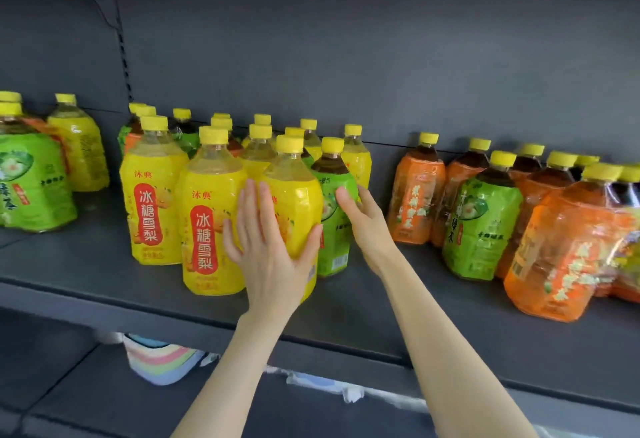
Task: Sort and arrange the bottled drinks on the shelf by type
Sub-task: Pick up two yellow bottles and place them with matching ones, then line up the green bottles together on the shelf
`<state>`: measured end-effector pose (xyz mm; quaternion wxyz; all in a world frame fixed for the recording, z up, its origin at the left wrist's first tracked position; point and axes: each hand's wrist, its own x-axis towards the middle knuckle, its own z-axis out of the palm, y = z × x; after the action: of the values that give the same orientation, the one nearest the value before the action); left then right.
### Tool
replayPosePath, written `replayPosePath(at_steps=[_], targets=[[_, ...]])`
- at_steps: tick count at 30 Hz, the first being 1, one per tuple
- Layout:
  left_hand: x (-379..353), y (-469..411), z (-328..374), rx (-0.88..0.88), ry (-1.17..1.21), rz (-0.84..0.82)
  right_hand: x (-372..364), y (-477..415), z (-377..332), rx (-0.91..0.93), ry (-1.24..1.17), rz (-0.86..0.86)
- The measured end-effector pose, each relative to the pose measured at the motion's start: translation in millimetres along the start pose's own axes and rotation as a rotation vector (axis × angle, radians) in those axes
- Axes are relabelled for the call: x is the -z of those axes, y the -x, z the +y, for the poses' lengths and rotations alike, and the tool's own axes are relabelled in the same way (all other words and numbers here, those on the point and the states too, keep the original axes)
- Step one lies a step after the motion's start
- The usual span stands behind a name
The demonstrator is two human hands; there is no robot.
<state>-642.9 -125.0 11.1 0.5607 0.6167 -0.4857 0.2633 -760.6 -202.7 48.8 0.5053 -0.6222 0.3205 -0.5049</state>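
- A dark grey metal shelf [86, 264] with a plain grey back wall holds many bottled drinks, all with yellow caps.
- In the middle stands a group of yellow-label bottles [156, 195], and some green and orange labels show behind them.
- The left hand [268, 247] lies flat on the front yellow bottle [294, 195] of this group. Its fingers are straight and spread, and the thumb rests on the right side of the bottle.
- Just beside this bottle, touching it on the right, stands a green-label bottle [334, 247] with dark drink inside.
- The right hand [363, 219] grasps this green-label bottle: the thumb is on the label and the other fingers go round its right side.
- Further right, apart from the middle group, stand the orange-label bottles [415, 195], with one more green bottle [481, 230] among them.
- At the left edge, a large green bottle [31, 181] and a lone yellow bottle [79, 150] stand.
- On the lower shelf lies a striped pastel item [162, 361].
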Motion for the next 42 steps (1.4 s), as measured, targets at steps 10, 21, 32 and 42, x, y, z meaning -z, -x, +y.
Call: replayPosePath(at_steps=[10,21,32,42], targets=[[-5,3,8,0.023,0.104,0.059,36,23,-4,0.115,0.098,0.093],[-56,3,43,0.044,0.310,-0.198,90,52,-14,0.119,0.069,0.191],[-80,-23,29,0.142,0.358,-0.339,85,40,-6,0.112,0.029,0.259],[-81,-23,15,0.010,0.270,-0.422,73,42,1,0.105,0.058,0.288]])
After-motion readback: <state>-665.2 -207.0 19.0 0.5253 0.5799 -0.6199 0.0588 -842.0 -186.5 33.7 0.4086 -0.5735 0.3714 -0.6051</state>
